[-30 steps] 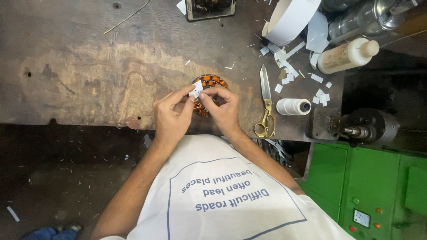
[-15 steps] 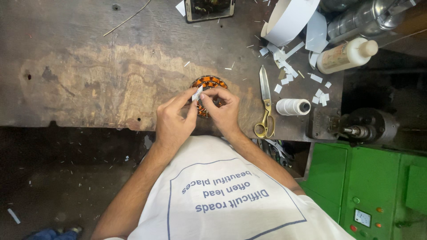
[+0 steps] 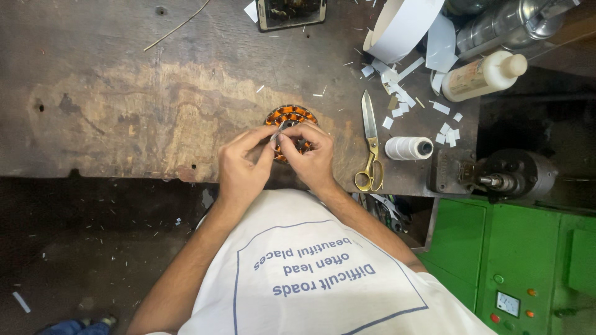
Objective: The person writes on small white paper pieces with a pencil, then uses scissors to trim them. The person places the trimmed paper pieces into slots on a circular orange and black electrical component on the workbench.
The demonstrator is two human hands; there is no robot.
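Workbench of worn wood fills my view. Near its front edge I see my left hand pinching a small pale slip between thumb and forefinger, closed on it. Just right of it, my right hand meets the same slip, fingertips pressed together on it. Both hands rest over a round stator wound with copper coils, which lies on the bench, partly hidden under my fingers. Further right lie scissors with yellow handles, then a spool of white thread, with paper scraps scattered above them.
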